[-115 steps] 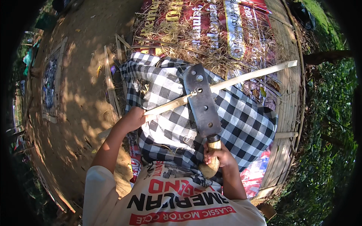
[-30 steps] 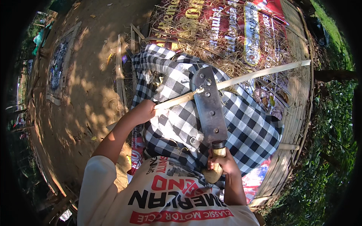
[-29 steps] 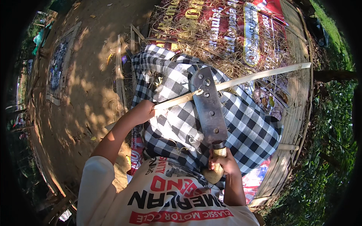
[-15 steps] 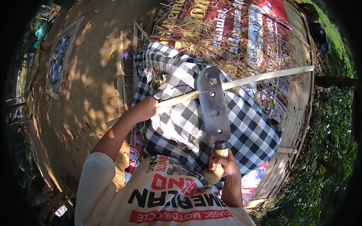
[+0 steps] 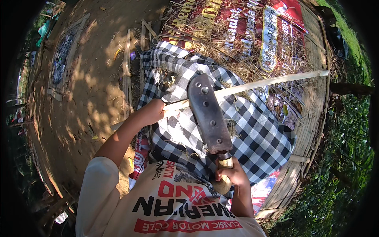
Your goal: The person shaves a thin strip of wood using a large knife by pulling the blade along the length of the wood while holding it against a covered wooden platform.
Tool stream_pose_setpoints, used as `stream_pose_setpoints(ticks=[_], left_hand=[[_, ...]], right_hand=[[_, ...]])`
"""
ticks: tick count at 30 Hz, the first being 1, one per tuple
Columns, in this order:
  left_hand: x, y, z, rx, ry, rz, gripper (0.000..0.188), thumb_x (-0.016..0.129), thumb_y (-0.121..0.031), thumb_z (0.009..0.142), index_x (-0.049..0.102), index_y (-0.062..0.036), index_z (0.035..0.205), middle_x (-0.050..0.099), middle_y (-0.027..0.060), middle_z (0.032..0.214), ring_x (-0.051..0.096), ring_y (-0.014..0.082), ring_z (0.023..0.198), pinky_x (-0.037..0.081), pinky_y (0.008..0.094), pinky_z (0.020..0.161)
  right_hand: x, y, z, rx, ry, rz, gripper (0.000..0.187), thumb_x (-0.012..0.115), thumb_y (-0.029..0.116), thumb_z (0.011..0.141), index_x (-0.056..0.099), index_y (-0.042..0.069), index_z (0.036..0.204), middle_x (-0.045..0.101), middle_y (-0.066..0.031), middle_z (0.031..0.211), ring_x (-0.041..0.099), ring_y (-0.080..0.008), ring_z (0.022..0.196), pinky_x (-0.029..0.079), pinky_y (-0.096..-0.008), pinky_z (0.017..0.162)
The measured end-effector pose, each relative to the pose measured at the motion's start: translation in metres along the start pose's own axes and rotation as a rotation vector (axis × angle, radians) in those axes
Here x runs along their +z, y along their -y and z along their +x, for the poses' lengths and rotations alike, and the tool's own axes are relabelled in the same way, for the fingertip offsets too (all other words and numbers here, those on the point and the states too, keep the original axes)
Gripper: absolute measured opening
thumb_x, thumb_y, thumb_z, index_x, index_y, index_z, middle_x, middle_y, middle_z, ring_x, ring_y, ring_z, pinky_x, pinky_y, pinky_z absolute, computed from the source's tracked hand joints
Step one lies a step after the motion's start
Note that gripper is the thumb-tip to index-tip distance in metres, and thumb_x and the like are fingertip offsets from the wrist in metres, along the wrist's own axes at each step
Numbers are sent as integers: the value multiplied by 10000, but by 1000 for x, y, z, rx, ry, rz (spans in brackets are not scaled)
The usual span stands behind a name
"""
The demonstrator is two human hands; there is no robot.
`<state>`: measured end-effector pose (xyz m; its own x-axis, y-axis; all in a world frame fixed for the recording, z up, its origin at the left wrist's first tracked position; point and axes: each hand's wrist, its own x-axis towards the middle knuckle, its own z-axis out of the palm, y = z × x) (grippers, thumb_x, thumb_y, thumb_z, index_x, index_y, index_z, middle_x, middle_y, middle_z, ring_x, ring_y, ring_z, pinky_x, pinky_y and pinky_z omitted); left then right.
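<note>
Left hand (image 5: 152, 112) pinching my bamboo strip (image 5: 272, 81), long axis running far-right; right hand (image 5: 233, 175) fisted on cleaver (image 5: 209, 114) handle, blade crossing strip.

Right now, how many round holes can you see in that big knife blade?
4 show in the blade: one near its tip, one just below that, one around the middle, one low toward the handle. The long bamboo strip may hide more.

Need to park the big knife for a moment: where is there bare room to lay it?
Bare dirt ground left of the checked cloth and the left hand is open. The cloth is crowded: the bamboo strip crosses it under the knife that the right hand holds. The banner beyond is strewn with shavings.
</note>
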<state>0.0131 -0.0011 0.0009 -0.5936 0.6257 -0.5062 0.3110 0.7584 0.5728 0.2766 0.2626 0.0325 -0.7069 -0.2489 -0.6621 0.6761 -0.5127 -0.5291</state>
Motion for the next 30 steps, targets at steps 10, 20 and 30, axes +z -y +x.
stream_pose_setpoints(ticks=[10, 20, 30], left_hand=[[3, 8, 0, -43, 22, -6, 249, 628, -133, 831, 582, 72, 696, 525, 226, 554, 511, 243, 460, 398, 394, 475], [-1, -10, -4, -64, -13, 119, 139, 579, -52, 776, 617, 78, 746, 593, 270, 695, 616, 418, 675, 487, 449, 616], [-11, -20, -7, -106, 35, 70, 110, 565, -25, 794, 610, 72, 767, 595, 275, 711, 608, 427, 689, 475, 462, 623]], right_hand=[[-12, 7, -21, -227, -203, 342, 270, 547, -80, 619, 490, -45, 880, 542, -139, 599, 568, -244, 501, 498, -368, 523], [2, 5, 20, -120, -10, 32, 281, 595, -58, 665, 518, -58, 935, 580, -124, 628, 602, -208, 537, 499, -330, 517], [7, 4, 21, -21, -3, -132, 239, 601, -63, 696, 539, -49, 927, 592, -103, 668, 606, -182, 577, 501, -301, 555]])
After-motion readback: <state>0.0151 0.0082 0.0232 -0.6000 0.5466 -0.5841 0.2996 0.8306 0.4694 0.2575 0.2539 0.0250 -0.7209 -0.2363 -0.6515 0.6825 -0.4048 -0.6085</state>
